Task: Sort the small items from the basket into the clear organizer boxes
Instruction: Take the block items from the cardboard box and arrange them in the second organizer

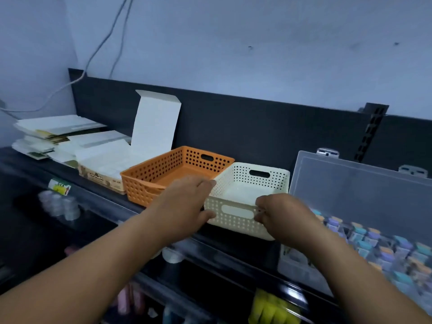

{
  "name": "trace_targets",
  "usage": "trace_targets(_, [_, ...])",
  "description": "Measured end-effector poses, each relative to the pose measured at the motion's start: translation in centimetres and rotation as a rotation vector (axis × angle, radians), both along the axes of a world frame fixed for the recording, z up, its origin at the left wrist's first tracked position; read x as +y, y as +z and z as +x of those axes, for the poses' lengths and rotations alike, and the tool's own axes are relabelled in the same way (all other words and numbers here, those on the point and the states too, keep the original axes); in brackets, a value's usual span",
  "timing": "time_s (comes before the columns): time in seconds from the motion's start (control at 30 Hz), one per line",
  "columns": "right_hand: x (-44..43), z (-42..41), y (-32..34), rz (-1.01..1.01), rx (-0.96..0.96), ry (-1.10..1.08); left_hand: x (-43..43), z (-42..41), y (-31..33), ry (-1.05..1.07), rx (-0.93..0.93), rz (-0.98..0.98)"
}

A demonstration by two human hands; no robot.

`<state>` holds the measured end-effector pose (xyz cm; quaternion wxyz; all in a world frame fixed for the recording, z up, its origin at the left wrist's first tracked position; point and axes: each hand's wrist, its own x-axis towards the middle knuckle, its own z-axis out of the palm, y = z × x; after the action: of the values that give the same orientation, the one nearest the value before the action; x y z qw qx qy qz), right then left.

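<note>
The cream basket (pixel 236 223) stands on the dark shelf (pixel 236 245), near its front edge and about in the middle of the scene. It is perforated and has a handle slot in the near wall and one in the far wall. Its inside looks pale; whether small items lie in it, I cannot tell.

Both hands hold this basket. The left hand (pixel 187 202) grips the near left corner: the fingers reach over the rim and the thumb presses on the near wall, left of the slot. The right hand (pixel 280 213) has its fingers curled round the near rim, just right of the slot.

Touching the basket on its left side is an orange basket (pixel 149 183) of the same kind, which looks empty. On the right, just beside it, stands a clear organizer box (pixel 292 267) with its lid (pixel 355 190) raised toward the far wall. Its compartments hold many small items with coloured caps (pixel 383 244), blue, purple and orange.

Left of the orange basket is a cardboard box (pixel 102 176) with its white flap (pixel 156 122) standing upright, and further left lie stacks of paper (pixel 53 132). Two cables (pixel 102 43) hang on the wall above them. Below the shelf, blurred, are small clear jars (pixel 60 204) on the left and yellow things (pixel 271 307) nearer to the right.
</note>
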<state>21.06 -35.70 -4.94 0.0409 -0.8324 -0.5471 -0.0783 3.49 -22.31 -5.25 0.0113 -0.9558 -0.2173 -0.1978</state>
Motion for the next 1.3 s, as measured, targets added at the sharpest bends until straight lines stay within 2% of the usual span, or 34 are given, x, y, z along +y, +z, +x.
trace_targets(0.2, [-0.3,-0.7,4.1,-0.019,-0.043,-0.021,2.5,3.3,1.4,-0.063,0.001,-0.071])
trace_targets(0.3, [-0.2,-1.6,5.6,0.016,-0.129,-0.04,3.9,4.0,1.8,-0.16,0.013,-0.085])
trace_targets(0.43, [0.9,-3.4,7.2,0.101,-0.152,-0.073,6.0,2.6,3.4,-0.274,-0.105,-0.09])
trace_targets(0.53, [2.8,-4.5,7.5,0.2,-0.171,0.013,7.8,0.4,5.0,-0.298,-0.184,-0.001])
trace_targets(0.7, [8.9,-7.7,5.6,0.329,-0.152,0.151,13.0,-4.5,6.1,-0.188,-0.106,0.079])
trace_targets(0.9, [13.7,-9.4,2.3,0.279,-0.061,0.147,17.0,-7.0,3.8,-0.162,0.038,0.012])
trace_targets(1.17, [15.9,-10.1,1.1,0.184,-0.051,-0.018,20.3,-6.0,1.4,-0.247,0.036,-0.126])
trace_targets(1.3, [16.3,-10.4,-0.6,0.084,0.007,-0.097,20.9,-5.8,-0.6,-0.271,0.099,-0.09])
